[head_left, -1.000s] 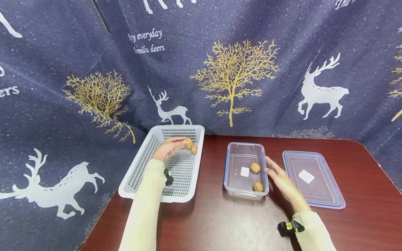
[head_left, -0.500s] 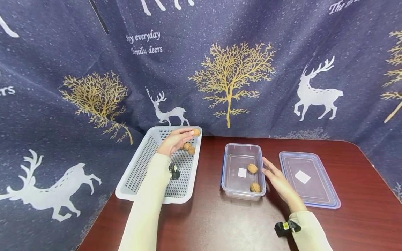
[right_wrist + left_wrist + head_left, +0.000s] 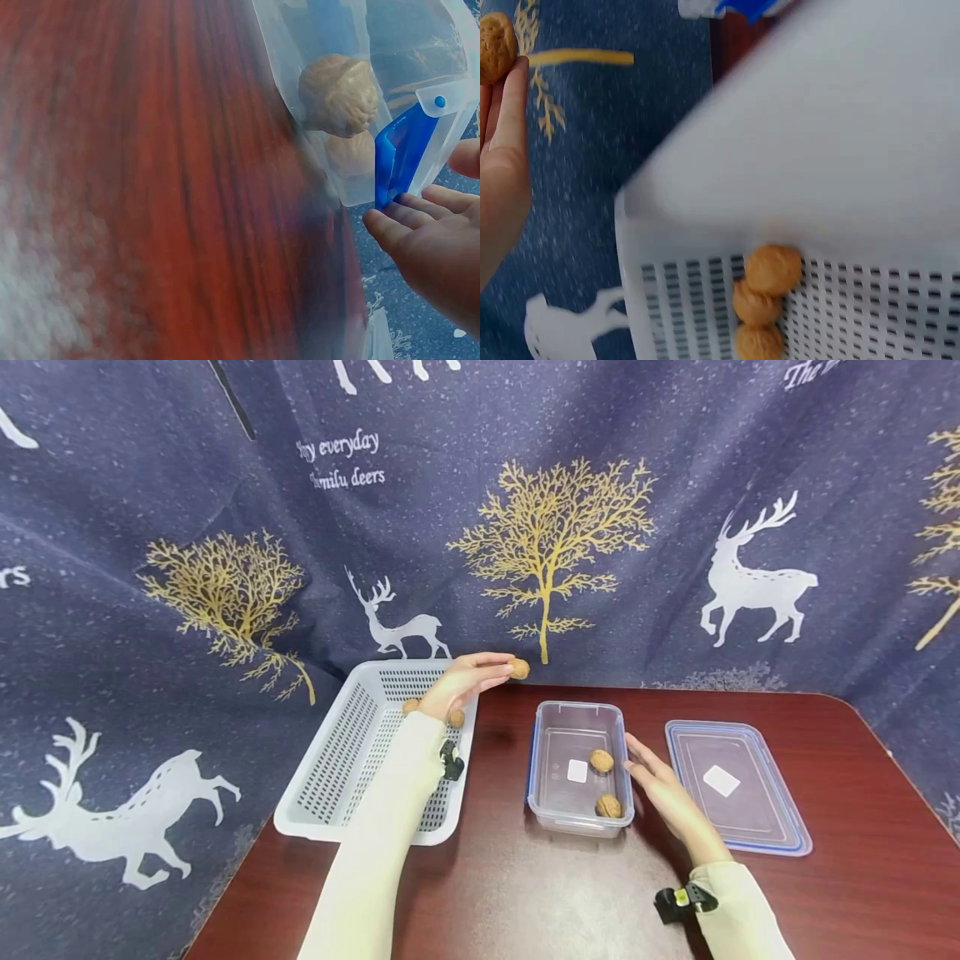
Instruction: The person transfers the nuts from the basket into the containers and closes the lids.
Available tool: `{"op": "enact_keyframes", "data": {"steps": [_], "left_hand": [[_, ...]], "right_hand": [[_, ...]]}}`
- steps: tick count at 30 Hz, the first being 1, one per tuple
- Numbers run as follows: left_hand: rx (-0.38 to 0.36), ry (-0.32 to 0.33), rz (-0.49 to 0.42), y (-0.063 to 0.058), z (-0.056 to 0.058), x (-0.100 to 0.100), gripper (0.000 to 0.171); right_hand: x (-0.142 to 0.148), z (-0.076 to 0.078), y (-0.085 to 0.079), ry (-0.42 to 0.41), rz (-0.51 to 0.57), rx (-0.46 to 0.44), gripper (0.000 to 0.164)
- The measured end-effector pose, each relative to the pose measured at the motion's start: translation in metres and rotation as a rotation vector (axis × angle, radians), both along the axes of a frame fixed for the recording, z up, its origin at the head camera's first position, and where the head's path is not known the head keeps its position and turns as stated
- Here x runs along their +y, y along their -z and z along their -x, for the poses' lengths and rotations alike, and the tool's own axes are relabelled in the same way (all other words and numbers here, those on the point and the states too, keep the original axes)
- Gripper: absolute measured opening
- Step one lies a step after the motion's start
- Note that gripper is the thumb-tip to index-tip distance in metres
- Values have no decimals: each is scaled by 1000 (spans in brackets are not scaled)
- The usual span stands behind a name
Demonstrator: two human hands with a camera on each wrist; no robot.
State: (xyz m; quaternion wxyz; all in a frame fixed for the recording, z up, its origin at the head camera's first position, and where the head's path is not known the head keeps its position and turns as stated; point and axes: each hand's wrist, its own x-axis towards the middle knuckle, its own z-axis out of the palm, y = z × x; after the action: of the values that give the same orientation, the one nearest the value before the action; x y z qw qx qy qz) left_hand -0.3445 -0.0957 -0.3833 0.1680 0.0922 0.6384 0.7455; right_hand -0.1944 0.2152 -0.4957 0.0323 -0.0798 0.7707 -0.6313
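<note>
My left hand (image 3: 467, 681) pinches a walnut (image 3: 519, 669) at its fingertips, held above the table past the right rim of the grey-white perforated basket (image 3: 300, 777). In the left wrist view the held walnut (image 3: 496, 46) shows at the upper left, and several walnuts (image 3: 772, 270) lie together in the basket. Two walnuts, one of them the near walnut (image 3: 608, 806), sit in the clear plastic container (image 3: 555, 814). My right hand (image 3: 666, 789) rests its fingertips against the container's right side, fingers fairly straight, by the blue clasp (image 3: 405, 154) seen in the right wrist view.
The clear lid (image 3: 738, 785) with a blue seal and a white label lies flat right of the right hand. All of it stands on a reddish-brown wooden table (image 3: 495, 877). A dark blue cloth (image 3: 420, 510) with deer and trees hangs behind the table.
My left hand has lifted a walnut out of the basket and carried it right, over the basket's rim. The right hand stays at the container's side.
</note>
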Motion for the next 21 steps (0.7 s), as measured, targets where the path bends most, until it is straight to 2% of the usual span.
{"op": "enact_keyframes", "data": {"steps": [4,12,21], "left_hand": [[-25,9,-4,-1,-2,17,39],[4,50,-7,4,-8,37,33],[-69,32,50,13,-13,58,37]], "right_hand": [[-1,0,0,-5,5,-4,57],[-1,0,0,4,-1,-15,57],[0,2,2,2,16,-6,57]]}}
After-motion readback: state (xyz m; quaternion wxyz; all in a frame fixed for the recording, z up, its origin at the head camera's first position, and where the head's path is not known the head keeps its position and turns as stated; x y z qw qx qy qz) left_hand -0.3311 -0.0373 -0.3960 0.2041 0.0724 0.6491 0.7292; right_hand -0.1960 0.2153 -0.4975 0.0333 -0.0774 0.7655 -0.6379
